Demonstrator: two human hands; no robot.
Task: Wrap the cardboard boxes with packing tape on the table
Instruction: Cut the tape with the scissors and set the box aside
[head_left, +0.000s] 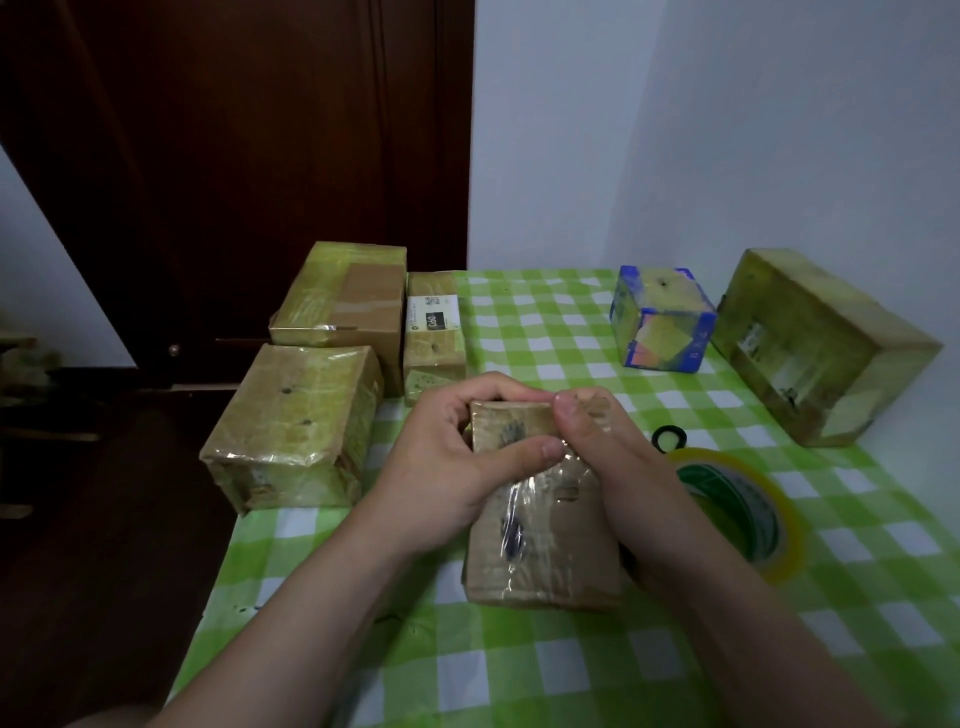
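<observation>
The left thumb (540, 449) lies flat across the front face of the small box (540, 540), with the other left fingers curled round its upper left edge. The right fingertips (569, 405) pinch its top right corner, where clear film shows wrinkled over the cardboard. Both the left hand (457, 457) and the right hand (613, 467) therefore hold this one box at its far end. It stands on the table (519, 675), its long axis running from near the person up and away, so the taped face is towards the camera. The tape roll (748, 509) lies just beside the box on its right, partly hidden behind the right wrist, which makes the right hand the nearer one for fetching more tape. Whether a strip joins roll and box cannot be told. A small black ring (669, 437) rests just beyond the roll. By count there are six boxes: the held one, a flat box (291, 426) and a taller box (343, 296) at the left edge, a narrow labelled box (434, 332) beside them, a blue cube box (660, 319) at the far side, and a large box (815, 343) against the right wall. There is one roll and one ring.
</observation>
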